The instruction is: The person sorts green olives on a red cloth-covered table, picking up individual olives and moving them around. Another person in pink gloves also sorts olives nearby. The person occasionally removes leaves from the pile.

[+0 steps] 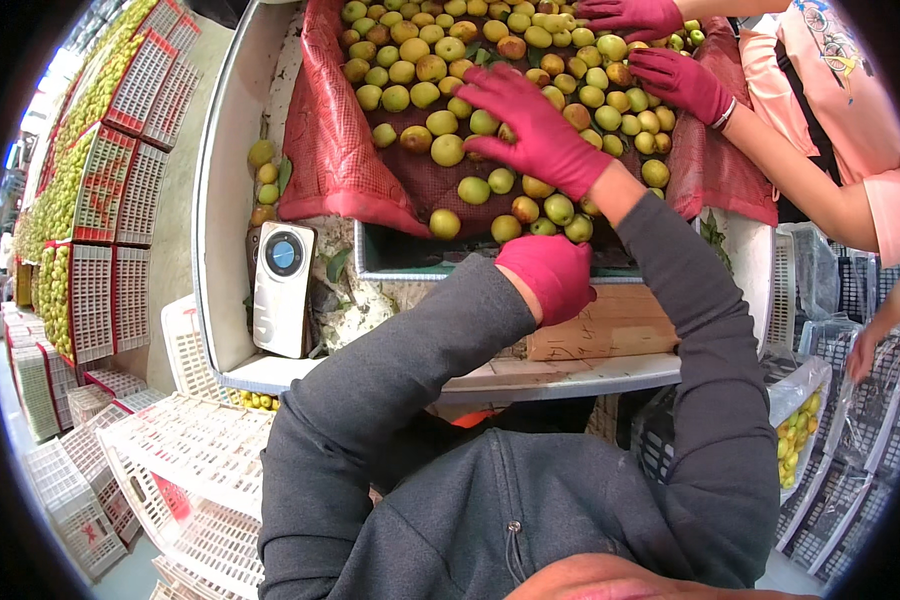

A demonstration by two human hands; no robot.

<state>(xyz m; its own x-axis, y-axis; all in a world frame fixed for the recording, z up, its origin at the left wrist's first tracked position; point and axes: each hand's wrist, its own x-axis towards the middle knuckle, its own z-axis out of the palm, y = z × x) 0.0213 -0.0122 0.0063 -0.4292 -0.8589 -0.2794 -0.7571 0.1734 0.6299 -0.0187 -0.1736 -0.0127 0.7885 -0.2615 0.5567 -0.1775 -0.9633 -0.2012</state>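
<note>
My right hand (530,125), in a red glove, lies over a spread of round yellow-green fruits (448,150) that look like jujubes, some blushed brown. Its fingers are spread and it grips nothing. Lower down, my left hand (550,275), gloved the same way, is closed at the near rim of the sorting tray, just below several of the fruits (558,208). Its fingers curl out of sight, so whatever they hold is hidden. Beneath the fruits lies a red mesh cloth (330,150), draped over the tray's sides.
Across on the right, another person's red-gloved hands (675,85) touch the fruits. A white phone (282,290) lies at the tray's left, near loose fruits (267,173). A wooden board (600,325) sits at the front. White crates (190,450) stand left; dark crates (850,440) stand right.
</note>
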